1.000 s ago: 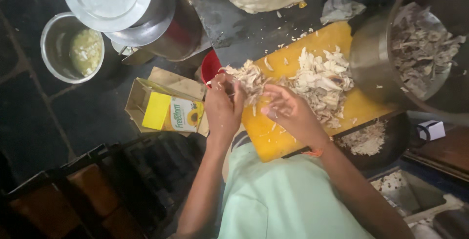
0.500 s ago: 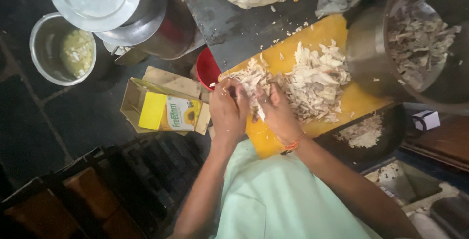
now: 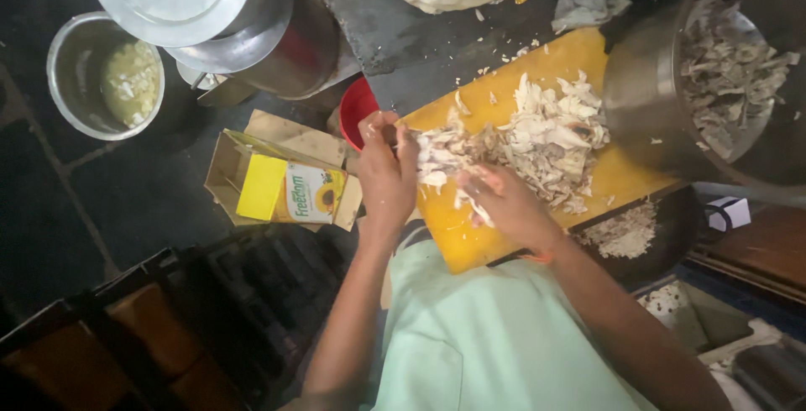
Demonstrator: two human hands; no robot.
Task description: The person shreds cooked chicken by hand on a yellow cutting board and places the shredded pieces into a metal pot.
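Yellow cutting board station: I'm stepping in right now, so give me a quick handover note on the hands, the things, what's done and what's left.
Left hand: fingers pinching shredded pale meat at the left edge of the yellow plastic cutting board.
Right hand: on the board, pulling at a strip of meat.
Pile of shredded meat: mid-board.
Large steel pot, to the right: already holds shreds.
Done: much is shredded.
Left: the pile on the board is not yet in the pot.
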